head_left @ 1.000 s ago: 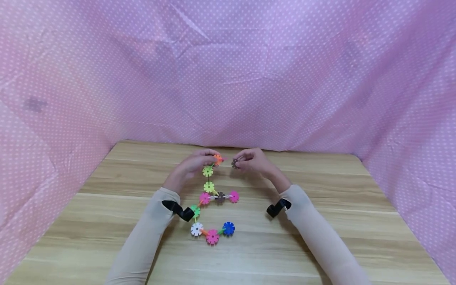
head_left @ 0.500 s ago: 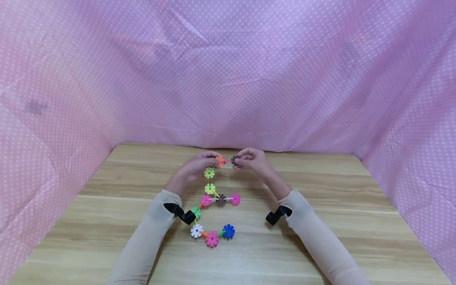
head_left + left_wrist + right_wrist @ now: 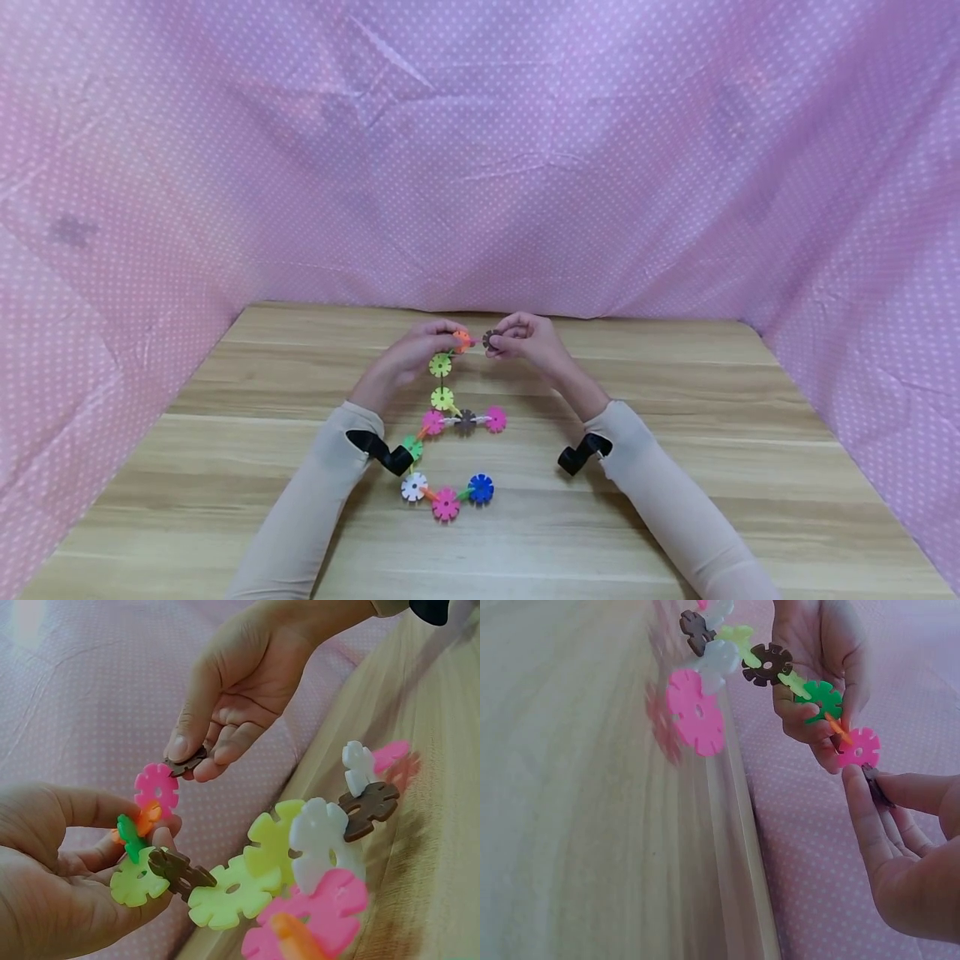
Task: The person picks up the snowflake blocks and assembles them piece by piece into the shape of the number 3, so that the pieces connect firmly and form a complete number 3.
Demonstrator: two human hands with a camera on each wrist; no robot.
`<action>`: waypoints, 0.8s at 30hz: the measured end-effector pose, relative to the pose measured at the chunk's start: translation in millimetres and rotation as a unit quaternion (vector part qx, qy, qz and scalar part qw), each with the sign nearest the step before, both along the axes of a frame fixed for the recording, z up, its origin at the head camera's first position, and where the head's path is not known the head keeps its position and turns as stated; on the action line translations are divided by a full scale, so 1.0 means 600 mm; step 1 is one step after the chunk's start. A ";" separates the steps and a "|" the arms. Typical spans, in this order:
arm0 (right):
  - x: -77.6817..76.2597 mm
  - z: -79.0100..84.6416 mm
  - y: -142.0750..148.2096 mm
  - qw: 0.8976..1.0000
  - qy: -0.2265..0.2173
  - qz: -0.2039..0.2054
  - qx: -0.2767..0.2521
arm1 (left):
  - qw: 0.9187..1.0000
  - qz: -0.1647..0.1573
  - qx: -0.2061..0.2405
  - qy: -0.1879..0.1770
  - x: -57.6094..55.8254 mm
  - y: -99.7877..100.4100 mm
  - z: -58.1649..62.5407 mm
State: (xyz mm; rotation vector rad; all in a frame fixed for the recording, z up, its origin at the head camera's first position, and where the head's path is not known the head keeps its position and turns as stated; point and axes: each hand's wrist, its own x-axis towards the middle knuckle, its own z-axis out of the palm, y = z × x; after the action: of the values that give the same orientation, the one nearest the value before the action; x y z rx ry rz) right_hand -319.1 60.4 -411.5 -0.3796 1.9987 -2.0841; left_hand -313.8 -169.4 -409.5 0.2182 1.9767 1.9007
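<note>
A chain of notched plastic snowflake discs (image 3: 442,398) in several colours runs across the wooden table. My left hand (image 3: 412,352) pinches its far end around the orange disc (image 3: 151,815), close to a green disc (image 3: 130,838). A pink disc (image 3: 157,787) sticks out from the orange one toward the right. Between thumb and fingers, my right hand (image 3: 533,343) pinches a brown disc (image 3: 876,786) whose edge meets the pink disc's rim. In the left wrist view, yellow, brown, white and pink discs hang on below the left hand, slotted at angles into one another.
The chain's near part curves round through a white disc (image 3: 414,487) and a pink disc (image 3: 446,504) to a blue disc (image 3: 481,488). A short branch ends in another pink disc (image 3: 496,419). Pink dotted cloth (image 3: 480,167) hangs behind the wooden table (image 3: 675,500).
My right hand has brought the brown disc leftward, up to the pink disc at the chain's end. The left hand has shifted slightly right and keeps its grip.
</note>
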 end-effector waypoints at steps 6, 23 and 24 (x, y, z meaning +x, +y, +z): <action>0.002 0.002 -0.004 1.000 0.001 -0.011 -0.003 | 1.000 0.012 -0.009 -0.004 0.002 0.004 0.002; 0.000 0.011 0.013 0.999 0.046 -0.001 0.022 | 0.998 0.057 0.016 0.007 0.011 0.018 0.007; 0.000 0.012 0.014 0.999 0.049 -0.001 0.020 | 0.998 0.059 0.020 0.008 0.012 0.019 0.008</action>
State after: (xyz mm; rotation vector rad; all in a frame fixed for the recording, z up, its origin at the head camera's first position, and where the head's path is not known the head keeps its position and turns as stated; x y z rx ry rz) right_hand -319.1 68.7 -404.4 -0.4809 2.0922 -2.0594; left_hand -306.6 -158.0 -404.5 0.1293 2.0039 2.0189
